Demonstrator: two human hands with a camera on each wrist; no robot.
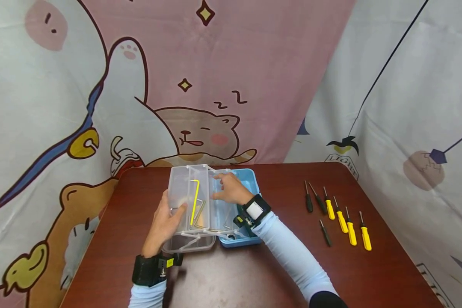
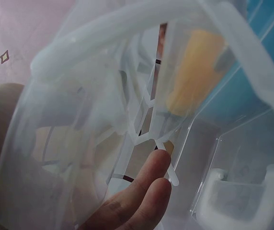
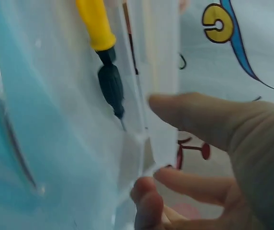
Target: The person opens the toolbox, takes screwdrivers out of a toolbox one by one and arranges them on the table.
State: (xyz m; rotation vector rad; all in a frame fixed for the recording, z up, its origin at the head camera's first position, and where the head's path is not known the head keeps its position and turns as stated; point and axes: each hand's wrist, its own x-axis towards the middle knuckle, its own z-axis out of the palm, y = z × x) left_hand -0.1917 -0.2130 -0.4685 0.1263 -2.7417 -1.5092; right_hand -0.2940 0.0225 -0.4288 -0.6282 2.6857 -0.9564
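Observation:
A toolbox with a light blue base (image 1: 240, 243) stands on the table with its clear fold-out trays (image 1: 179, 182) swung up to the left. My left hand (image 1: 165, 224) grips the left side of the clear tray, thumb over its face; in the left wrist view its fingers (image 2: 149, 191) curl beneath the plastic. In the tray lie a yellow hex key (image 1: 195, 203) and metal hex keys (image 1: 200, 214). My right hand (image 1: 232, 189) is above the box, fingers at the tray's inner edge, thumb apart. A yellow handle (image 3: 96, 24) and a dark handle (image 3: 111, 86) show in the right wrist view.
To the right on the brown table (image 1: 285, 265) lie several yellow-handled screwdrivers (image 1: 351, 233) and three black-handled ones, including a short screwdriver (image 1: 325, 234). A printed cloth (image 1: 277, 77) hangs behind the table's far edge.

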